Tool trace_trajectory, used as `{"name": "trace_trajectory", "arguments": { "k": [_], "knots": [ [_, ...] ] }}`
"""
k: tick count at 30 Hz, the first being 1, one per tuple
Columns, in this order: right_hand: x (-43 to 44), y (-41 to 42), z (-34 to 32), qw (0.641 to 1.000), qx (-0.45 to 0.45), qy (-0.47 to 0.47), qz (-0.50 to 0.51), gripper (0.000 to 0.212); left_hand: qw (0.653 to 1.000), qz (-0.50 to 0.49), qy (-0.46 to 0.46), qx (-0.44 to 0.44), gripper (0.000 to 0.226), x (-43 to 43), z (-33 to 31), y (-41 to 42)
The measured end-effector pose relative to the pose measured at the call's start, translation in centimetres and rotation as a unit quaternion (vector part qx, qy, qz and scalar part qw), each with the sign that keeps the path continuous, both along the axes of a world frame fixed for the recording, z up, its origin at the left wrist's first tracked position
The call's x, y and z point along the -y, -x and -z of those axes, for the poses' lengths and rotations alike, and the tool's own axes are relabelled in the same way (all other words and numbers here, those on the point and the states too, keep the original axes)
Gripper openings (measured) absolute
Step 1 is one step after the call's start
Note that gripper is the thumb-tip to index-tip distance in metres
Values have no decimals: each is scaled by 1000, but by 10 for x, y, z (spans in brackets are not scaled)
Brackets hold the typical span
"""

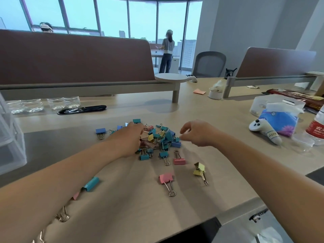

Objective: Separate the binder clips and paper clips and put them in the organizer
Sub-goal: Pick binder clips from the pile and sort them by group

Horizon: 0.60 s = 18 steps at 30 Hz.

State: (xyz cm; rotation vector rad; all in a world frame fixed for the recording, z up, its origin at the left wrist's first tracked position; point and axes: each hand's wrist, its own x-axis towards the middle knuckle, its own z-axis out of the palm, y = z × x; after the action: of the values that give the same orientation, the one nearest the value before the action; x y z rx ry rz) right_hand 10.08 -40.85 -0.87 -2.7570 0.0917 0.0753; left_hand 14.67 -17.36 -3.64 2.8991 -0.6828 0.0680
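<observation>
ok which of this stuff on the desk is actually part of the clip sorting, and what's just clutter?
Job: clip pile, stray pink clip, stray yellow clip, clear drawer unit at left (likely the organizer).
Clutter: white controller, tissue pack, water bottle, clear cups.

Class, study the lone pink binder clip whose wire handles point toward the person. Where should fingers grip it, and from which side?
Probably by its wire handles, from the near side, with the right hand. The pink binder clip lies apart from the pile, its handles stick out together toward the person, and bare table surrounds them, so fingers can pinch them cleanly.
</observation>
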Motion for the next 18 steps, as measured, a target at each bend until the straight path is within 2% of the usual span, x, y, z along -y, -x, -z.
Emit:
{"name": "trace_trajectory", "arguments": {
  "k": [4, 7, 12, 15, 18],
  "knots": [
    [6, 23, -5, 985, -170, -1, 9, 61, 995, 64, -12, -71, 32, 4, -13, 26],
    [8, 46, -6, 974, -227, -15, 5, 72, 983, 104, -19, -148, 55, 12, -19, 55],
    [-9, 64, 4, 980, -200, 3, -12, 65, 973, 157, -68, -155, 71, 27, -10, 82],
    [-22, 62, 12, 986, -127, 107, -37, 51, 973, 168, -87, -134, 49, 32, -6, 82],
    [-31, 54, 20, 987, -87, 132, -17, 48, 981, 137, -80, -110, 34, 34, -2, 77]
  ]
}}
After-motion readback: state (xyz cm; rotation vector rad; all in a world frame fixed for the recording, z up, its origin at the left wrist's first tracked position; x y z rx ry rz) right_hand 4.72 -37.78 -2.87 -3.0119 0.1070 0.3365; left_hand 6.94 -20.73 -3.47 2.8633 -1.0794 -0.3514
